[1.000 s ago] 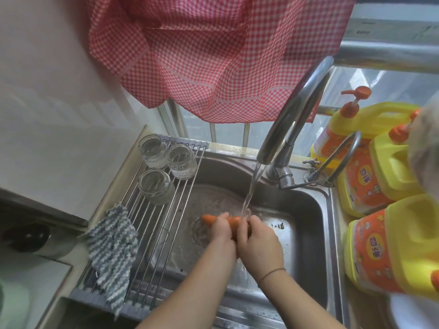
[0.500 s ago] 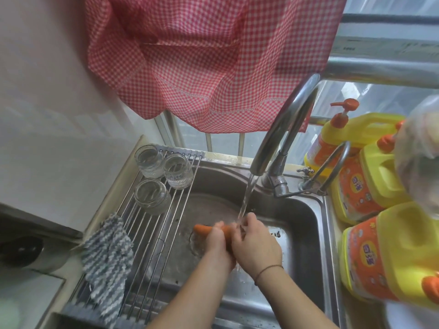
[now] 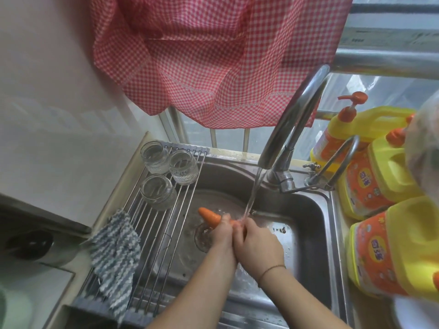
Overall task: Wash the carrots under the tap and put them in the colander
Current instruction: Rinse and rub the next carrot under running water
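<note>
Your left hand (image 3: 223,236) and your right hand (image 3: 257,245) are pressed together over the middle of the steel sink (image 3: 308,210), both with fingers curled around one carrot (image 3: 210,216). The carrot's rounded orange end pokes out to the left past your left fingers, tilted up and away from you, while the rest of it is hidden inside your grip. The stream of water (image 3: 254,193) falls from the curved tap (image 3: 292,119) and lands right where your two hands meet, just above the sink's drain (image 3: 202,236). A thin band circles your right wrist. To your left, a roll-up wire rack (image 3: 166,229) spans the sink edge, carrying three upturned glass jars (image 3: 155,192) at its far end and a blue-and-white striped cloth (image 3: 114,255) draped over its near left side. On the right counter stand several yellow detergent jugs (image 3: 389,252) with orange labels. A red-and-white checked curtain (image 3: 202,55) hangs above the sink.
</note>
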A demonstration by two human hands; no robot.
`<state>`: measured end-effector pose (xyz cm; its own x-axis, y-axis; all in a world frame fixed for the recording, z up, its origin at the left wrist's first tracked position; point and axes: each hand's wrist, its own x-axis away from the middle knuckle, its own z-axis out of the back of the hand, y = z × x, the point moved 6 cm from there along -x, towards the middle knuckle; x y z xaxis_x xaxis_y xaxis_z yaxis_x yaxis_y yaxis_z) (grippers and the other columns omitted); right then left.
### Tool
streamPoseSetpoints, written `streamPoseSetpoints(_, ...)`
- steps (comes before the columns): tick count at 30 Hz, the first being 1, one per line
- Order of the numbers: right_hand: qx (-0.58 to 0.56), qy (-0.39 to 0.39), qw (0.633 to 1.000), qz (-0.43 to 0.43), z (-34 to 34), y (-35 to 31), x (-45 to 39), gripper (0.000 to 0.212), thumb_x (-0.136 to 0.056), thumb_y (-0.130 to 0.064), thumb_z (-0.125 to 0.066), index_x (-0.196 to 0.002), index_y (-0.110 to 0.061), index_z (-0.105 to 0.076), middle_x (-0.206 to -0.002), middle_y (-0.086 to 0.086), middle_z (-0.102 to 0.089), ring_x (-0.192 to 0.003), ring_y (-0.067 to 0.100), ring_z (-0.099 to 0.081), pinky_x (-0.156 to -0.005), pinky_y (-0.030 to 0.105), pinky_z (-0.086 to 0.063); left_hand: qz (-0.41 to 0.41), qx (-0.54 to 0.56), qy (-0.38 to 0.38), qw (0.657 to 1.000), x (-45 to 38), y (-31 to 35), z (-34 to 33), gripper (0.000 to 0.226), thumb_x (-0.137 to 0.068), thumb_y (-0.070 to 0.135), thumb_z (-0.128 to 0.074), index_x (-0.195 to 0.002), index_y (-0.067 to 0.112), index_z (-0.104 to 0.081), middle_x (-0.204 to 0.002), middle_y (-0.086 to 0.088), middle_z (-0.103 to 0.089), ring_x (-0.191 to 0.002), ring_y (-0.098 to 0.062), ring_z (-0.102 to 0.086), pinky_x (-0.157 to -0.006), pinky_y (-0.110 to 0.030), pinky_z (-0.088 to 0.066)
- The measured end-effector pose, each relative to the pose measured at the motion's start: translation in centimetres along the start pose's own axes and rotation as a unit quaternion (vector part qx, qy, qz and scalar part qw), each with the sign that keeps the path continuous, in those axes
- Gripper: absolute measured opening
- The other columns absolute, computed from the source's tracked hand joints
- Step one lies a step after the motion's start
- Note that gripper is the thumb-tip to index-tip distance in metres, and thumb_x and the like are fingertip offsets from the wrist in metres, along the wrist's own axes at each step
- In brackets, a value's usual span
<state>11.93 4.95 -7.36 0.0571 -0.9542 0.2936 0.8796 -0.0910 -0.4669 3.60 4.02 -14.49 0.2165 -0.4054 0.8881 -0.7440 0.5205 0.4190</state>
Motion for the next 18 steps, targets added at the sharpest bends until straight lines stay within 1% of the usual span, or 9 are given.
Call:
streamPoseSetpoints(2, 0.006, 0.011, 1.000, -0.008, 0.3, 0.4, -0.1, 0.034, -0.093, -0.051, -0.030, -0.078, -0.025, -0.047, -0.082, 0.003, -0.066, -0.082, 0.030, -0.062, -0.060, 0.032, -0.040, 0.009, 0.001, -0.006, 1.000, 0.1, -0.3, -0.1, 0.029, -0.098, 0.030, -0.052, -0.094, 0.002, -0.058, -0.085, -0.014, -0.065, -0.066, -0.023, -0.067, -0.056, -0.027, -0.052)
streamPoseSetpoints(4, -0.019, 0.005, 0.997, -0.069, 0.4, 1.2, -0.6, 0.039, -0.092, -0.049, -0.032, -0.074, -0.022, -0.055, -0.079, 0.000, -0.065, -0.080, 0.027, -0.060, -0.059, 0.030, -0.039, -0.015, 0.003, 0.014, 1.000, -0.4, -0.7, 0.1, 0.033, -0.093, 0.026, -0.059, -0.113, 0.000, -0.059, -0.102, -0.018, -0.070, -0.078, -0.027, -0.071, -0.060, -0.029, -0.055)
streamPoseSetpoints(8, -0.101, -0.052, 0.983, -0.142, -0.8, 2.4, -2.0, 0.038, -0.094, -0.040, -0.035, -0.077, -0.020, -0.063, -0.078, 0.003, -0.068, -0.073, 0.026, -0.064, -0.064, 0.031, -0.050, -0.069, 0.000, 0.039, 0.997, 1.0, -0.2, 0.5, 0.036, -0.092, 0.017, -0.063, -0.122, 0.000, -0.053, -0.108, -0.020, -0.068, -0.075, -0.029, -0.068, -0.052, -0.029, -0.052)
streamPoseSetpoints(9, -0.115, -0.083, 0.978, -0.154, -1.0, 2.5, -2.4, 0.037, -0.095, -0.037, -0.037, -0.078, -0.017, -0.063, -0.077, 0.007, -0.068, -0.067, 0.026, -0.066, -0.060, 0.030, -0.051, -0.073, -0.007, 0.042, 0.996, 1.2, -0.2, 0.7, 0.037, -0.093, 0.019, -0.062, -0.123, 0.001, -0.052, -0.108, -0.020, -0.067, -0.077, -0.029, -0.067, -0.054, -0.030, -0.052)
streamPoseSetpoints(11, -0.142, -0.147, 0.963, -0.173, -0.9, 2.7, -2.9, 0.034, -0.098, -0.027, -0.039, -0.080, -0.009, -0.061, -0.062, 0.012, -0.064, -0.043, 0.024, -0.062, -0.042, 0.024, -0.044, -0.075, -0.016, 0.046, 0.996, 1.6, -0.3, 0.8, 0.038, -0.095, 0.024, -0.061, -0.123, 0.002, -0.049, -0.112, -0.021, -0.065, -0.081, -0.030, -0.066, -0.060, -0.035, -0.053)
streamPoseSetpoints(13, -0.193, -0.211, 0.936, -0.205, -0.6, 2.8, -2.5, 0.029, -0.094, -0.007, -0.036, -0.075, 0.000, -0.056, -0.048, 0.015, -0.056, -0.028, 0.021, -0.051, -0.035, 0.018, -0.036, -0.076, -0.035, 0.040, 0.996, 1.7, -0.5, 0.7, 0.040, -0.095, 0.033, -0.061, -0.122, 0.006, -0.049, -0.115, -0.021, -0.064, -0.090, -0.035, -0.067, -0.073, -0.048, -0.057)
streamPoseSetpoints(14, -0.218, -0.240, 0.921, -0.216, -0.6, 3.0, -2.2, 0.027, -0.090, 0.000, -0.033, -0.074, 0.001, -0.055, -0.045, 0.015, -0.053, -0.027, 0.020, -0.048, -0.035, 0.017, -0.035, -0.079, -0.043, 0.027, 0.996, 1.5, -0.4, 0.6, 0.041, -0.095, 0.037, -0.060, -0.121, 0.007, -0.050, -0.115, -0.021, -0.064, -0.095, -0.037, -0.067, -0.081, -0.055, -0.055)
streamPoseSetpoints(15, -0.238, -0.263, 0.909, -0.219, -0.6, 3.0, -1.9, 0.028, -0.087, 0.003, -0.031, -0.077, 0.001, -0.057, -0.045, 0.014, -0.053, -0.028, 0.018, -0.048, -0.036, 0.016, -0.035, -0.077, -0.039, 0.014, 0.996, 1.6, -0.3, 0.5, 0.040, -0.096, 0.038, -0.058, -0.120, 0.007, -0.053, -0.112, -0.020, -0.065, -0.095, -0.036, -0.066, -0.086, -0.056, -0.052)
streamPoseSetpoints(18, -0.310, -0.278, 0.882, -0.222, -0.6, 2.9, -1.2, 0.031, -0.089, 0.002, -0.032, -0.082, -0.004, -0.061, -0.047, 0.011, -0.057, -0.035, 0.016, -0.052, -0.036, 0.018, -0.039, -0.050, 0.003, -0.012, 0.999, 1.2, -0.1, 0.5, 0.052, -0.098, 0.048, -0.050, -0.120, 0.001, -0.056, -0.106, -0.017, -0.067, -0.091, -0.031, -0.067, -0.084, -0.046, -0.056)
